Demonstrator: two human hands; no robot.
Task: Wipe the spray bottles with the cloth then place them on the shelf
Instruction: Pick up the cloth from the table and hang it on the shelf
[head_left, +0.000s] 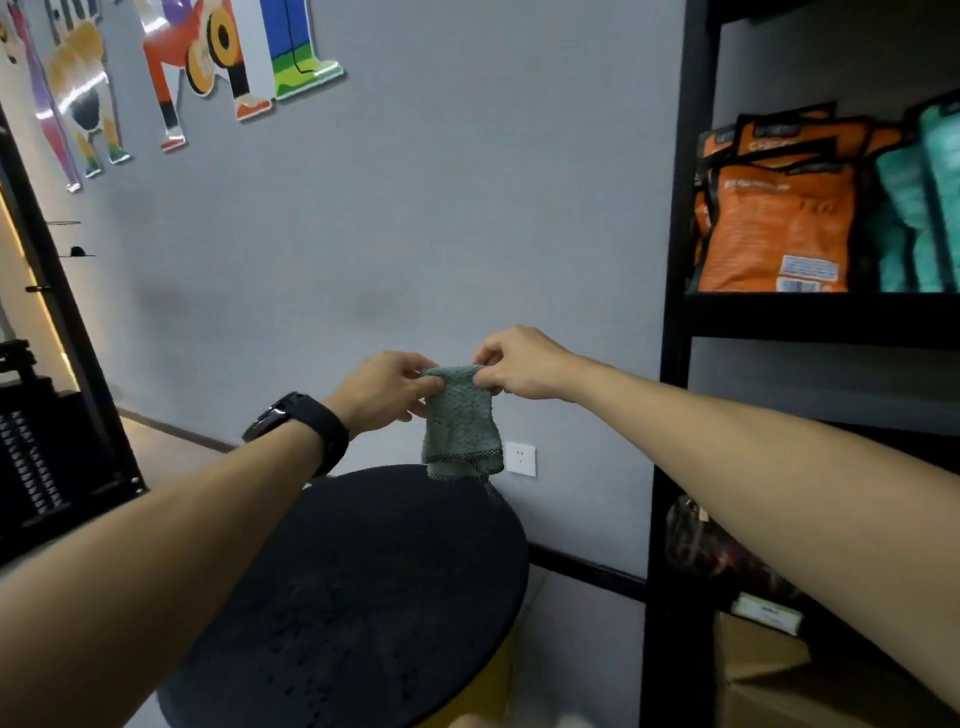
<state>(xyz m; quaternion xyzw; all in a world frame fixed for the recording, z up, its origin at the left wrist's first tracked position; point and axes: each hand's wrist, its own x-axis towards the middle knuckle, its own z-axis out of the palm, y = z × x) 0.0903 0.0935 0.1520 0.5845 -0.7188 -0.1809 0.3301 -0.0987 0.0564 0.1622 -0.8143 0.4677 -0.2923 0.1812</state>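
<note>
While both arms reach out, my left hand (382, 388) and right hand (522, 364) each pinch a top corner of the green cloth (460, 421), hanging above the round black table (363, 597), left of the black shelf (675, 312).

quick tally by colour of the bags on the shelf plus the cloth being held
orange bags: 2
teal bags: 2, maybe more, since the frame edge cuts them off
green cloth: 1, pinched by the left hand and the right hand
total: 5
</note>
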